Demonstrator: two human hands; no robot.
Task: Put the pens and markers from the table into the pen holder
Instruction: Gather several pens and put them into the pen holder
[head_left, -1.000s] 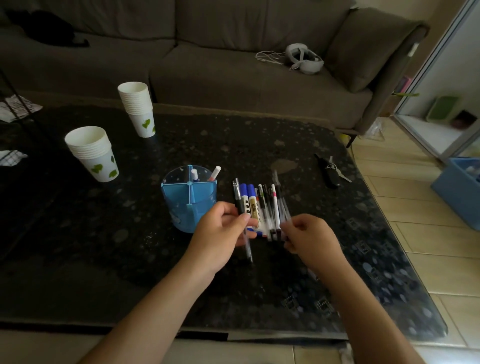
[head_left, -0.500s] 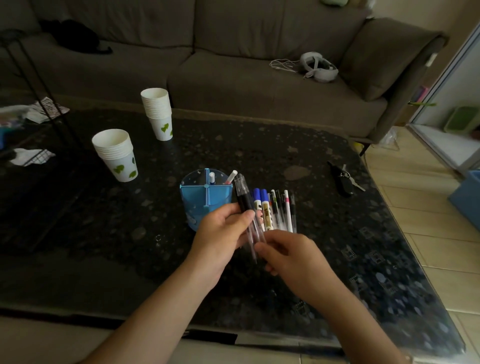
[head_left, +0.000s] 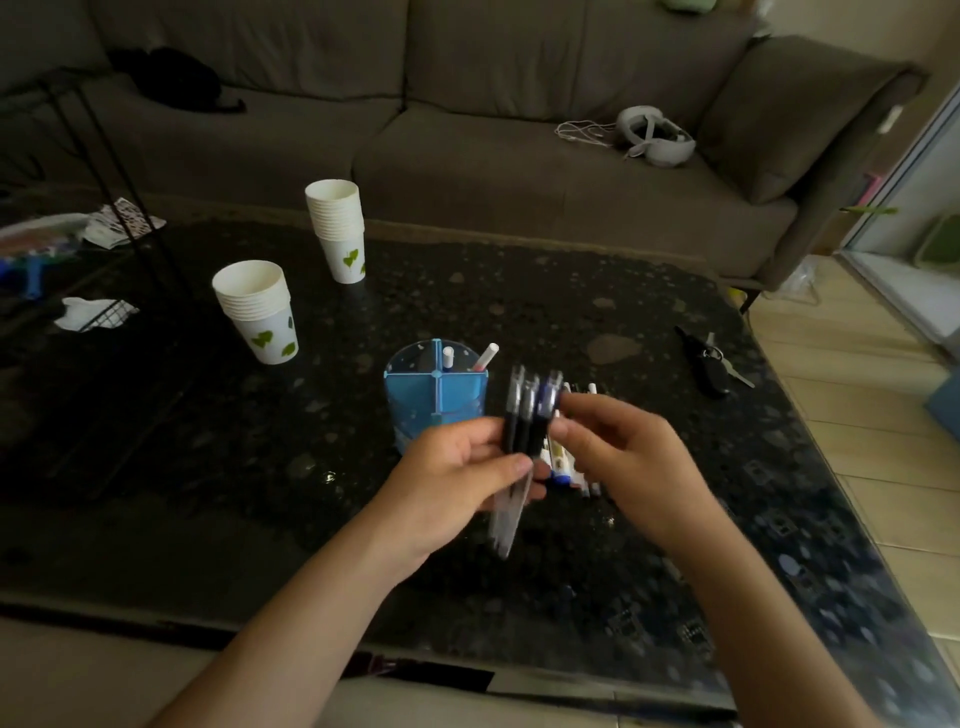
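Note:
A round blue pen holder with divided compartments stands mid-table, with two white-tipped markers sticking out of it. My left hand grips a small bundle of dark-capped pens held upright, just right of the holder. My right hand pinches the top of that bundle at a blue-capped pen. More pens and markers lie in a row on the table, mostly hidden behind both hands.
The black speckled glass table carries two stacks of white paper cups at the left and a black key fob with keys at the right. A brown sofa stands behind, with a white headset on it.
My left hand has lifted its pen upright and now holds several pens. My right hand has risen from the row to the top of the bundle. The view shifted left.

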